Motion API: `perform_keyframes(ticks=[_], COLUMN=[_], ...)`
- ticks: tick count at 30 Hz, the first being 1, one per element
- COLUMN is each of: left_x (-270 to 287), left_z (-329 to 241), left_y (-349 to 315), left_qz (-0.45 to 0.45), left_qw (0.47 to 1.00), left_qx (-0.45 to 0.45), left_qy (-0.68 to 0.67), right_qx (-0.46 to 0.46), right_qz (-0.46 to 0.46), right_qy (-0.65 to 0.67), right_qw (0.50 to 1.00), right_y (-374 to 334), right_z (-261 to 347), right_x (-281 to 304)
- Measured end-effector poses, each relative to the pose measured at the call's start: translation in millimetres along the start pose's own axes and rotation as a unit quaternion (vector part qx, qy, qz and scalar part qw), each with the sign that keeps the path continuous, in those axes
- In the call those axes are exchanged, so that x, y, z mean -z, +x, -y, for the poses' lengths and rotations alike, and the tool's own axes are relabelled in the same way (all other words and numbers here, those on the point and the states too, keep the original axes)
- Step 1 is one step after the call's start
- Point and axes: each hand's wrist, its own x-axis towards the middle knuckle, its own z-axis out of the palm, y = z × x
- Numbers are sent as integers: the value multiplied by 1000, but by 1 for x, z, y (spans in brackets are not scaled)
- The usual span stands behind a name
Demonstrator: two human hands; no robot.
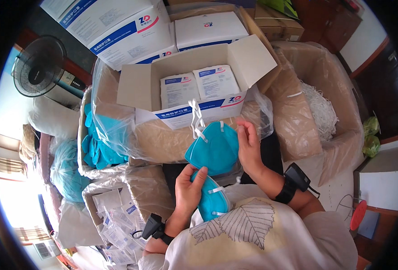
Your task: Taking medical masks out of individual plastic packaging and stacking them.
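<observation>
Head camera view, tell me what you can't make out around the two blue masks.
- Lower blue mask: partly covered by the left hand and the leaf-print top.
- Upper blue mask: its right edge hidden behind the right hand.
- Open white box: packets inside partly hidden by its front wall.

Both teal masks, one in the right hand [249, 146] and one under the left hand [189, 189], look like soft matt non-woven cloth with white elastic straps [196, 118]. Just beyond the hands, the open box [185, 90] is smooth white cardboard holding paper-faced packets [216, 81]; crinkled glossy clear plastic film [113, 126] lines the brown cartons around it.
</observation>
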Motion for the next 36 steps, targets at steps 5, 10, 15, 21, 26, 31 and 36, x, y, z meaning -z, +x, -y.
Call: perform_keyframes(ticks=[5, 10, 15, 21, 26, 31, 36], left_x=[19, 34, 40, 54, 40, 20, 19], left_z=[1, -18, -37, -34, -18, -12, -2], left_y=[10, 19, 26, 38, 52, 56, 52], left_qz=[0, 110, 184, -52, -93, -27, 31], left_qw=[999, 974, 956, 946, 941, 984, 999], left_qx=[3, -3, -60, -134, -177, -125, 15], left_qy=[34, 195, 220, 291, 273, 126, 19], right_qx=[29, 357, 301, 67, -72, 161, 262], right_qz=[211, 280, 538, 322, 563, 420, 357], right_qy=[-189, -256, -293, -233, -48, -277, -325], right_qw=[959, 853, 730, 915, 822, 849, 835], right_y=[-6, 20, 43, 63, 4, -16, -15], right_z=[-13, 70, 79, 84, 98, 56, 42], right_x=[37, 19, -4, 36, 24, -6, -12])
